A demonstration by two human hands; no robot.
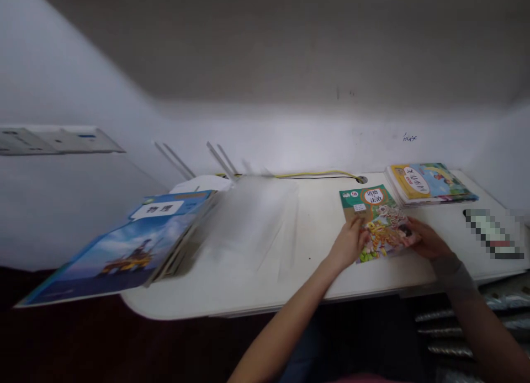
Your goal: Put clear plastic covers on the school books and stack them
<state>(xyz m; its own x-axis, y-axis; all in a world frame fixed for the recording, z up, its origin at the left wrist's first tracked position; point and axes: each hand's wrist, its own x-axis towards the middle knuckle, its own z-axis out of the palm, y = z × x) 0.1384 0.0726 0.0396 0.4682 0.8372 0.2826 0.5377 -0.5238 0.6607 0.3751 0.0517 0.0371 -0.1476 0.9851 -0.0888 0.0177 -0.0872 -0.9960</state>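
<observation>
A textbook (383,225) with a green and brown cover and a colourful picture lies at the right of the white desk, or just above it; I cannot tell which. My left hand (350,242) has its fingers closed on the book's left edge. At the right edge, my right hand (426,239) grips the same book, thumb over the cover. Behind it sits a stack of books topped by a yellow and blue one (433,179). Far to the left, a blue physics textbook (136,250) tops another stack, which reaches past the desk's edge.
A white router (201,183) with several antennas stands at the back left of the desk (306,272). Yellow and black cables (314,175) run along the wall to a hole. A pixelated phone-like object (494,234) lies at right. Sockets (58,140) are on the left wall.
</observation>
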